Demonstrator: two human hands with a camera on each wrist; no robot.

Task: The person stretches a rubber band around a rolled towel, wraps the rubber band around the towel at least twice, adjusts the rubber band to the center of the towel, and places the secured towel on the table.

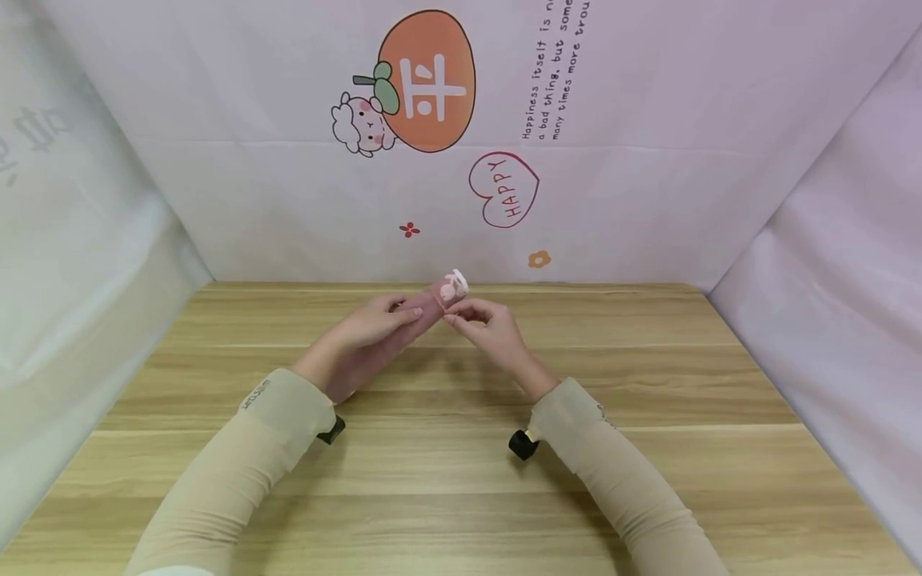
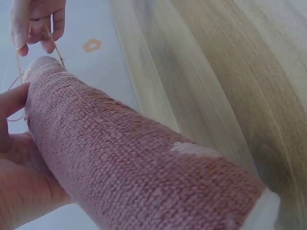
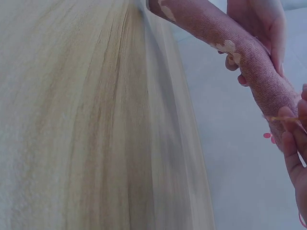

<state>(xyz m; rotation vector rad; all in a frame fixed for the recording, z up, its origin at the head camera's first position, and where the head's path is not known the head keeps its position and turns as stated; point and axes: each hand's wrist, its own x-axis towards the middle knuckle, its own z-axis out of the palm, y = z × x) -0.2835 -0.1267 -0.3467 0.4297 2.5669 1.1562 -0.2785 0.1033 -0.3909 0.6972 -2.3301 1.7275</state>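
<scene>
A dusky-pink rolled towel (image 1: pixel 385 349) with pale patches and a white edge is held at a slant above the table. My left hand (image 1: pixel 376 322) grips the roll around its side, thumb on top. At the far end, my right hand (image 1: pixel 495 332) pinches a thin yellowish rubber band (image 2: pixel 56 48) between its fingers. In the left wrist view, two strands of the band stretch from those fingertips to the towel's end. The right wrist view shows the band (image 3: pixel 283 118) beside the towel's surface; how far it goes round the roll is hidden.
Under both forearms lies a wood-grain table (image 1: pixel 432 488). Behind it hangs a white printed backdrop (image 1: pixel 288 216), with white cloth walls on the left and right. A small black device (image 1: pixel 523 444) sits at the right wrist, another (image 1: pixel 331 430) at the left wrist.
</scene>
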